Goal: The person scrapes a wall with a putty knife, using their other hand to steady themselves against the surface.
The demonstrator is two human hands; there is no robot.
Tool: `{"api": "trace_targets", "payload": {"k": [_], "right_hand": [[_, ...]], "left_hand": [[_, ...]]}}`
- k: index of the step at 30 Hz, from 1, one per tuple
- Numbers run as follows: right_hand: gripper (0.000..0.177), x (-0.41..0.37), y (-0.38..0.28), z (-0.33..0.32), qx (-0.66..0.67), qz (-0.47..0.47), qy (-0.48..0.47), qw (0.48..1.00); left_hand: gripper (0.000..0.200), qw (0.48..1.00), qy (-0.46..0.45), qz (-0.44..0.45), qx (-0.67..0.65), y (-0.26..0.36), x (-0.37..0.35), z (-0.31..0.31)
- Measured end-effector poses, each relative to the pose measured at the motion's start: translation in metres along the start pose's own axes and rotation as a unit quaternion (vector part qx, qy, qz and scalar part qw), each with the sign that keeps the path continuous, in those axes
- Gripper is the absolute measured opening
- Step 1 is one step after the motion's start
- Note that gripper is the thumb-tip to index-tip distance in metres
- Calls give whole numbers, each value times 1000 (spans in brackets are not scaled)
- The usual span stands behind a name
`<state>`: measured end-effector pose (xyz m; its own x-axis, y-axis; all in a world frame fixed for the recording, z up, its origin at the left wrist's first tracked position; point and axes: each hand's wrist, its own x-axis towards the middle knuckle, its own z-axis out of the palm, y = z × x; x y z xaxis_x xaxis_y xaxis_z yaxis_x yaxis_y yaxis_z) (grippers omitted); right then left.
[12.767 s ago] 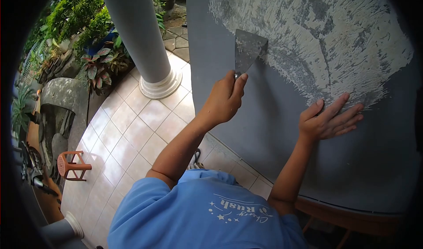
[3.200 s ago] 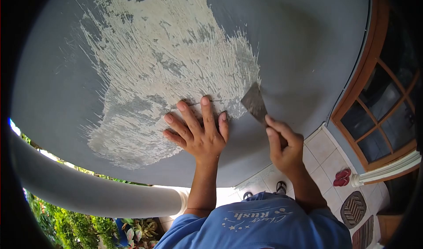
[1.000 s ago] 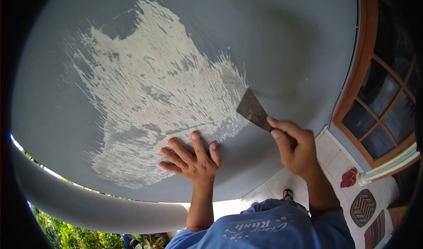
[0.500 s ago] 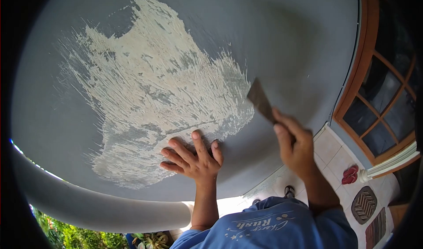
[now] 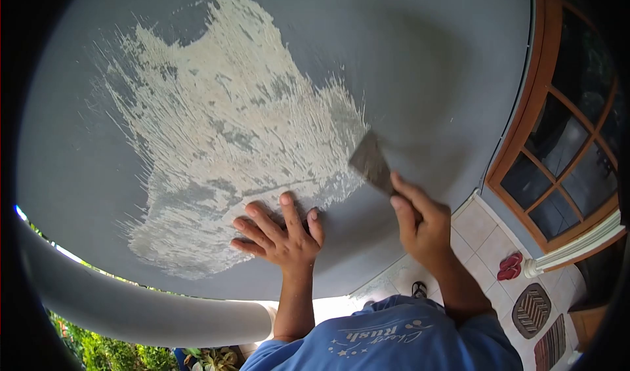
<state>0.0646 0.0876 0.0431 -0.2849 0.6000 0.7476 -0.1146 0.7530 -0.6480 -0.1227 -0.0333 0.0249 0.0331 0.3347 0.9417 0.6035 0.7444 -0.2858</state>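
A grey wall [image 5: 420,62] fills most of the head view, with a large scraped, whitish patch [image 5: 216,108] of rough streaks on it. My left hand [image 5: 283,236] lies flat with spread fingers against the lower edge of this patch. In my right hand [image 5: 423,223] is a putty knife [image 5: 372,162], gripped by its handle, which my fingers mostly hide. Its broad, dusty blade overlaps the right edge of the whitish patch, tilted up and to the left.
At the right stands a wood-framed glass window [image 5: 558,148]. Below it, red sandals [image 5: 510,266] and patterned mats [image 5: 531,310] lie on the tiled floor [image 5: 474,226]. A rounded grey ledge [image 5: 151,315] runs along the lower left, with green plants [image 5: 118,351] beyond.
The putty knife in my right hand has moved left and slightly down, its blade now over the patch's right edge. My left hand stays at the same spot on the wall.
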Motion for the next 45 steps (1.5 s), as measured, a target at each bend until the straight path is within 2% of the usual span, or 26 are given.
{"api": "trace_targets", "payload": {"k": [3,8,14,18,21,23,25,30,32,35,38,41,42,45], "right_hand": [[28,22,-11,-12,36,107,-39,993],[29,-19,5,4,4,-11,-7,1000],[29,17,-17,-14,42,127,-51,990],[27,-25,7,8,5,2,-4,1000],[29,13,-5,-8,5,60,23,998],[31,30,-15,-24,32,121,3,992],[34,31,-15,-30,35,129,-9,991],[37,-27,1,-6,-7,11,-26,1000],[35,-31,7,11,-14,-32,7,999],[33,-2,4,10,7,-28,38,999],[33,5,-16,-6,43,105,-48,992],[32,-24,-5,10,0,-40,-19,999],[30,-26,-6,9,26,21,-36,999],[29,-4,-18,-11,77,111,-88,987]], "left_hand": [[61,1000,-2,10,2,-2,-2,-4],[61,1000,-1,7,3,0,0,-3],[61,1000,-9,8,-10,-1,-1,-6],[61,1000,7,2,-11,1,2,0],[59,1000,-16,-9,-17,-1,-6,-2],[59,1000,-18,-8,-21,-2,-7,-4],[61,1000,0,10,-18,-2,-2,-2],[61,1000,0,10,-12,-1,0,-3],[61,1000,-3,11,-10,-3,-2,-3],[61,1000,-3,8,-9,0,-1,-2],[62,1000,-6,9,-5,-1,-1,-5],[62,1000,10,6,-3,1,4,1],[62,1000,10,5,-1,2,4,1],[62,1000,-12,15,4,-1,-1,-5]]}}
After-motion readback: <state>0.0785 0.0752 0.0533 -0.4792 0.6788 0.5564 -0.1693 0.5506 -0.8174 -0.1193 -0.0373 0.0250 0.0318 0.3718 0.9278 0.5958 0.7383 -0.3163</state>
